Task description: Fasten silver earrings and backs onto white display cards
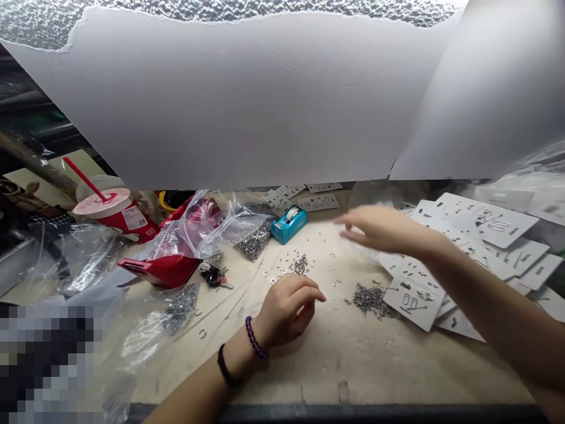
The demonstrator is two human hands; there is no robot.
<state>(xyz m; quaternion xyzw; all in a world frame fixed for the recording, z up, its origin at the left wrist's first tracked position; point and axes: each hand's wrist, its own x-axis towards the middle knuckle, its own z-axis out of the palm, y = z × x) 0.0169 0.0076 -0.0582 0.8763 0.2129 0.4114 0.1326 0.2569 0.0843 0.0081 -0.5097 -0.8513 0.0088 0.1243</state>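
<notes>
My left hand (288,306), with a purple bead bracelet and a black band at the wrist, rests on the beige table (335,359) with fingers curled in a pinch; what they hold is too small to make out. Small metal rings (300,265) lie scattered just beyond it, and a denser pile of metal pieces (371,299) lies to its right. My right hand (379,229) hovers above the table, fingers stretched out and blurred by motion, near the edge of a heap of white cards (415,300).
A teal tape dispenser (289,224) sits at the back. Clear plastic bags (212,227) with metal parts, a red tray (165,270), keys (214,275) and a red cup with a straw (112,209) crowd the left. Large white paper sheets (247,100) hang overhead.
</notes>
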